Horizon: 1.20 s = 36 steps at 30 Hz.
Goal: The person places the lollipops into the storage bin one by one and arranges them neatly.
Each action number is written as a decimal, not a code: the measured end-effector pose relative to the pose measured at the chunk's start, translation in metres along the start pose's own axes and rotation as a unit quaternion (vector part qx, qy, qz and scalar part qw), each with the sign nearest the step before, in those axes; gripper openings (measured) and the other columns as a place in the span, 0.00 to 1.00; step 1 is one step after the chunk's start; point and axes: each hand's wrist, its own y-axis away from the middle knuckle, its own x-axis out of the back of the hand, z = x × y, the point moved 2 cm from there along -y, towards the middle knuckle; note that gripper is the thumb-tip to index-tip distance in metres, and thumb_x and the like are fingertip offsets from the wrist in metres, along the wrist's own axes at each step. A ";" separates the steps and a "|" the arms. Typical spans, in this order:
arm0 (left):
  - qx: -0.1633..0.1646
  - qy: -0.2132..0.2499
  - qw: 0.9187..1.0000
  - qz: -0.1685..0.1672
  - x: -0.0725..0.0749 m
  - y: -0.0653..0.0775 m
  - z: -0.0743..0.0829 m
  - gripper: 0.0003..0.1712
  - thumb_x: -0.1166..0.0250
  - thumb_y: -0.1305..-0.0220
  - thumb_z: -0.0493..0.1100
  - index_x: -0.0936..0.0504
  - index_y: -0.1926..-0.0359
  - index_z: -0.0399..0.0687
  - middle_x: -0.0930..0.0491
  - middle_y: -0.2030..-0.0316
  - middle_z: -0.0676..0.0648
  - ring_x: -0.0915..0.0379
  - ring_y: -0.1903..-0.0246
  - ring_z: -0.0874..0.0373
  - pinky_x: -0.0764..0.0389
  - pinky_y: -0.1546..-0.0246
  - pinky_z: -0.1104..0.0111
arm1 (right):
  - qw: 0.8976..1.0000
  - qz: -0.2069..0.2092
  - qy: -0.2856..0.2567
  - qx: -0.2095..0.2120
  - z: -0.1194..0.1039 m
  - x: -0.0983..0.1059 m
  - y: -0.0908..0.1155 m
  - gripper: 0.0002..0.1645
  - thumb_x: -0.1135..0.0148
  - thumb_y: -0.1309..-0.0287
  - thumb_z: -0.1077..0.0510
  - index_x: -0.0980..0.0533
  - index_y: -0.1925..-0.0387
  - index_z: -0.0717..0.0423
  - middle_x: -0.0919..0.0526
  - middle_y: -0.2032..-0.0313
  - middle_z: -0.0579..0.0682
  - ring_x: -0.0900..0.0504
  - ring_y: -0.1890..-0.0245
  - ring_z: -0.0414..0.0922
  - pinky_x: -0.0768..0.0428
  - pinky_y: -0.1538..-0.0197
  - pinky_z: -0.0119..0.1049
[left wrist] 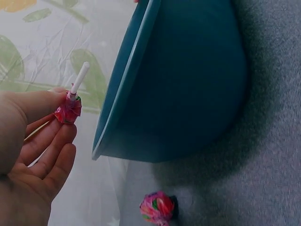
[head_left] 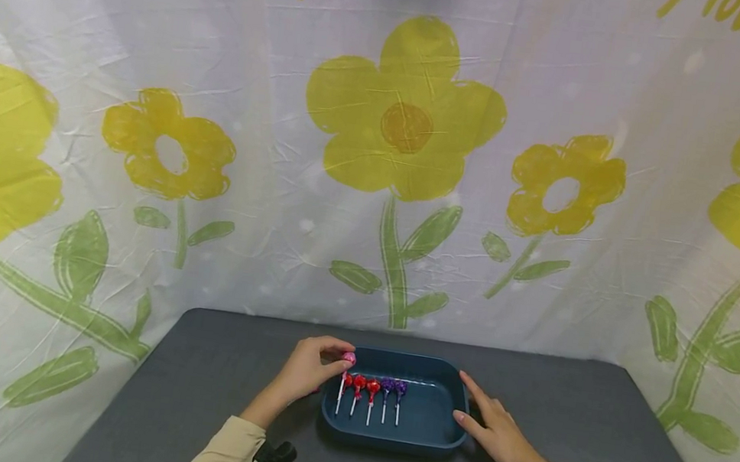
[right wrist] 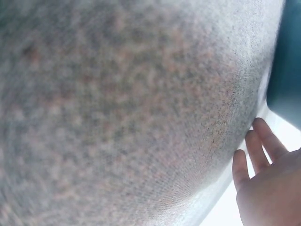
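Observation:
My left hand (head_left: pixel 315 367) pinches a pink-wrapped lollipop (head_left: pixel 349 357) by its candy head, over the left end of a dark blue tray (head_left: pixel 432 428). In the left wrist view the lollipop's white stick (left wrist: pixel 81 77) points up, away from the thumb and fingers. Inside the tray, red lollipops (head_left: pixel 374 388) and two purple lollipops (head_left: pixel 401 389) lie in a row, sticks toward me. The leftmost red one is partly hidden behind the held lollipop. With its fingers extended, my right hand (head_left: pixel 500 434) rests at the tray's right rim, thumb on the near side.
Another pink-wrapped lollipop (left wrist: pixel 157 207) lies on the grey table (head_left: pixel 182 408) outside the tray, close to its wall. Behind the table hangs a white cloth (head_left: pixel 257 248) printed with yellow flowers. A black strap device (head_left: pixel 276 456) sits at my left wrist.

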 end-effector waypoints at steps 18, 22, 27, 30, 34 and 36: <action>-0.033 -0.004 0.999 -0.041 -0.026 -0.011 0.016 0.16 0.31 0.37 0.45 0.14 0.51 0.44 0.12 0.56 0.46 0.14 0.57 0.53 0.15 0.55 0.61 | 1.000 -0.008 -0.011 -0.003 0.000 -0.001 0.000 0.42 0.53 0.29 0.36 0.56 0.22 0.32 0.29 0.32 0.59 0.34 0.32 0.59 0.42 0.38 0.74; -0.035 -0.002 0.998 -0.047 -0.032 -0.013 0.017 0.16 0.31 0.37 0.44 0.14 0.51 0.44 0.12 0.56 0.46 0.14 0.57 0.54 0.15 0.55 0.61 | 1.000 -0.007 -0.010 -0.003 0.000 -0.001 0.000 0.42 0.53 0.29 0.35 0.56 0.21 0.34 0.28 0.33 0.59 0.33 0.32 0.59 0.41 0.38 0.74; -0.040 0.001 0.998 -0.055 -0.040 -0.016 0.019 0.14 0.30 0.38 0.43 0.13 0.52 0.45 0.12 0.57 0.46 0.14 0.58 0.54 0.15 0.54 0.59 | 1.000 -0.006 -0.007 -0.002 0.001 -0.001 -0.001 0.42 0.52 0.29 0.36 0.55 0.21 0.35 0.27 0.33 0.59 0.33 0.32 0.58 0.41 0.38 0.73; -0.040 -0.001 0.997 -0.059 -0.045 -0.017 0.020 0.14 0.30 0.38 0.43 0.13 0.52 0.45 0.12 0.58 0.46 0.14 0.59 0.55 0.15 0.56 0.63 | 1.000 -0.004 -0.006 -0.003 0.002 -0.001 -0.001 0.42 0.52 0.29 0.36 0.56 0.21 0.35 0.27 0.34 0.59 0.33 0.32 0.58 0.41 0.38 0.73; -0.038 -0.002 0.997 -0.061 -0.051 -0.020 0.022 0.14 0.30 0.38 0.43 0.13 0.52 0.44 0.11 0.58 0.47 0.14 0.58 0.55 0.16 0.57 0.66 | 1.000 -0.001 -0.002 -0.004 0.002 -0.002 -0.001 0.42 0.51 0.29 0.36 0.55 0.21 0.35 0.27 0.34 0.58 0.32 0.33 0.58 0.41 0.38 0.73; -0.039 0.001 0.997 -0.061 -0.054 -0.021 0.022 0.14 0.30 0.38 0.43 0.13 0.52 0.44 0.11 0.59 0.47 0.14 0.59 0.55 0.16 0.57 0.66 | 1.000 -0.001 -0.001 -0.003 0.002 -0.002 -0.001 0.42 0.51 0.29 0.36 0.55 0.21 0.36 0.27 0.34 0.58 0.32 0.33 0.58 0.41 0.38 0.73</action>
